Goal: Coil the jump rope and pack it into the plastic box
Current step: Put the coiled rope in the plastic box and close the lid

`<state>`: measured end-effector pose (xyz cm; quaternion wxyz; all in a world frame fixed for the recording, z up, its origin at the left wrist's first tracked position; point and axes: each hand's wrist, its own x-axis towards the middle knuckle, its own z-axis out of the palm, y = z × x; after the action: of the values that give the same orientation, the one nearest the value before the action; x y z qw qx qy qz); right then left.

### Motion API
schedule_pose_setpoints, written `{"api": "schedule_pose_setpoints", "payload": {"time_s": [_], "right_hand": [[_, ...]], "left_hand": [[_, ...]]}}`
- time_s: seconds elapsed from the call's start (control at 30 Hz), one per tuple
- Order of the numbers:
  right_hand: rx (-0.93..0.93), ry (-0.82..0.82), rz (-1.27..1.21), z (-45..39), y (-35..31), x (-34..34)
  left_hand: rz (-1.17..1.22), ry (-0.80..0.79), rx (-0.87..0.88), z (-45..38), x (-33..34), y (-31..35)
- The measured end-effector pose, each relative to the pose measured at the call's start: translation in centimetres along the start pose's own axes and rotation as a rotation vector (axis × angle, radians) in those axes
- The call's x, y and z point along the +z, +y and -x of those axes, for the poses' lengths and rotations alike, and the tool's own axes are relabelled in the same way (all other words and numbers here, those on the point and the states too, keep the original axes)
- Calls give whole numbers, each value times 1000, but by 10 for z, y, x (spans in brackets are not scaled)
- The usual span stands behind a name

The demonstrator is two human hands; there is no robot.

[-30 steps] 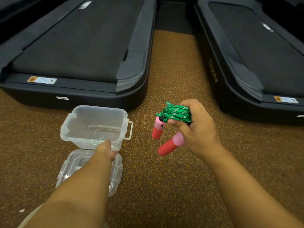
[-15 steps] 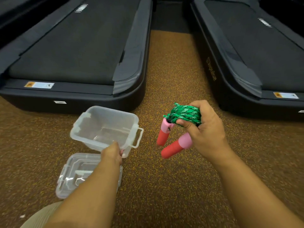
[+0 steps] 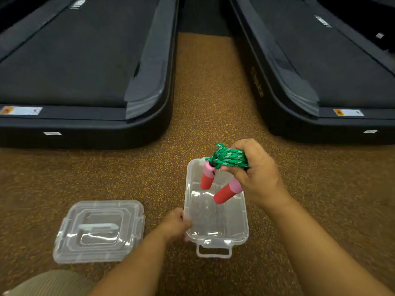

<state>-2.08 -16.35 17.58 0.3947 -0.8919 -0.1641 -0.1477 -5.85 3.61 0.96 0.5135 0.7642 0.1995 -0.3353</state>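
Note:
The jump rope (image 3: 229, 159) is a tight green coil with two red-and-pink handles hanging down. My right hand (image 3: 257, 174) grips the coil and holds it above the far end of the clear plastic box (image 3: 215, 229). The handles dangle over the open box without touching its floor. The box stands lengthwise on the brown floor, its latch handle toward me. My left hand (image 3: 176, 225) clasps the box's near left rim.
The box's clear lid (image 3: 99, 230) lies flat on the floor left of the box. Two black treadmill decks (image 3: 85, 67) (image 3: 333, 71) flank a strip of speckled brown floor (image 3: 205, 92) ahead. A striped trouser leg (image 3: 51, 284) shows bottom left.
My left hand has carried the box off its lid, moved it right and turned it lengthwise under the rope. My right hand with the coil now hangs over the box.

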Motion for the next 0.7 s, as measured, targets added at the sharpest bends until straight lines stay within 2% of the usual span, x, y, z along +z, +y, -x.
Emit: {"api": "schedule_pose_setpoints", "payload": {"time_s": [0.07, 0.17, 0.2, 0.27, 0.33, 0.37, 0.47, 0.7], "right_hand": [[24, -68, 1, 11, 14, 8], [24, -142, 50, 23, 28, 19], [16, -163, 70, 26, 31, 23], [-12, -197, 79, 28, 34, 28], [-43, -223, 78, 28, 37, 34], [-53, -241, 84, 28, 40, 37], [-37, -312, 66, 27, 53, 47], [263, -486, 40, 27, 90, 68]], "left_hand": [[7, -57, -78, 1, 2, 3], [-266, 28, -105, 0, 0, 14], [-362, 111, -41, -3, -1, 17], [-441, 211, 242, 1, -2, 29], [-453, 160, 504, 0, -1, 42], [-409, 95, 534, -2, 0, 46], [-196, -74, 413, -13, 7, 48], [-134, -16, 145, -23, 46, 36]]}}
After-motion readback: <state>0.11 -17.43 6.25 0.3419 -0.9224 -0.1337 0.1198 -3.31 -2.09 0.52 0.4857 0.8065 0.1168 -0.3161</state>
